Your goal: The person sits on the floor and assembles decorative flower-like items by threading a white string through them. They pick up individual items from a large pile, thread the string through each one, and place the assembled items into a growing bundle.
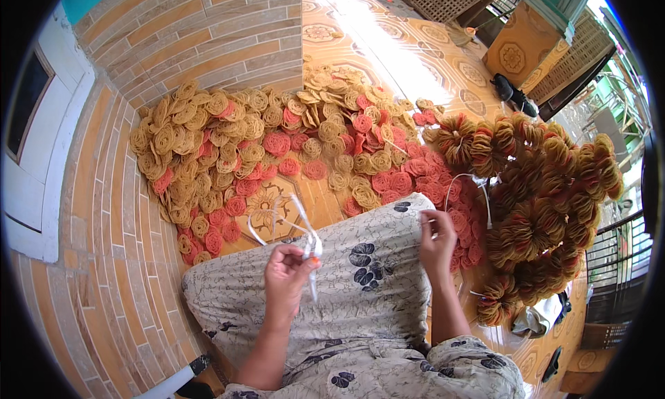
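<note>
My left hand (287, 271) is closed on several thin white strips (313, 246), whose loose ends curl up and hang down above my lap. Over the right side of the patterned cloth (332, 260) on my knees, my right hand (438, 241) has thumb and fingers pinched together. Whatever lies in that pinch is too small to make out. A thin white string (454, 184) arches up just beyond its fingers. Flat coiled rosettes lie heaped on the floor past my knees, tan ones (166, 139) mostly at the left and coral ones (415, 170) nearer my right hand.
Thick strung bundles of tan and reddish rosettes (540, 219) are piled to my right. A brick-patterned wall (201, 39) stands at the left and far left, with a white door (48, 163). Dark shoes (512, 94) and a tiled block (526, 42) are at the far right.
</note>
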The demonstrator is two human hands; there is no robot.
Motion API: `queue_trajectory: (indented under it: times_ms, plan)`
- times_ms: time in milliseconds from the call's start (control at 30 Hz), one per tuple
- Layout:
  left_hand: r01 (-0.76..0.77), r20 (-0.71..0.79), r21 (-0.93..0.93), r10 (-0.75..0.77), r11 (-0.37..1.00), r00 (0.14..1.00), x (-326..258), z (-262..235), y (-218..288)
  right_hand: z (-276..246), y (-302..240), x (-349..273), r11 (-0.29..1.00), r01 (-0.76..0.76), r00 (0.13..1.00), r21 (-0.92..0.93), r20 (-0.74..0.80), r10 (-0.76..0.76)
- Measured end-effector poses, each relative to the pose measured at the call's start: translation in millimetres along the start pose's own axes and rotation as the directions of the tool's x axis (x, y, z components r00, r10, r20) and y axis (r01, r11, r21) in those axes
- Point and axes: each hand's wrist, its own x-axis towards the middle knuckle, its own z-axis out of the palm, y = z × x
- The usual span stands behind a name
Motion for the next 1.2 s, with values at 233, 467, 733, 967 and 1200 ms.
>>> queue_trajectory:
  times_ms: [233,467,733,967,1200]
  plan:
    - [0.022,0.006,0.137,-0.024,0.99,1.0,-15.8,0.6,-34.0,65.2,-56.7,-55.3,0.35,-0.864,0.445,0.362,0.874,0.195]
    - [-0.014,-0.056,0.197,0.025,0.98,0.998,-24.8,-3.4,-24.3,79.3,-64.1,-58.9,0.444,-0.807,0.491,0.389,0.86,0.138]
    - [0.18,0.045,-0.672,-0.203,0.718,0.978,-7.2,-54.4,0.4,62.9,-62.2,-39.0,-0.322,-0.833,0.461,0.45,0.886,0.046]
    - [-0.637,-0.691,-0.258,0.321,0.727,0.647,17.3,-141.0,125.4,-59.0,-14.5,61.9,-0.095,-0.126,0.916,0.987,0.153,0.372]
    - [-0.64,-0.211,0.052,0.635,0.766,0.743,149.0,50.9,66.1,-48.5,-52.4,22.1,0.034,-0.335,0.942,0.942,0.334,0.011]
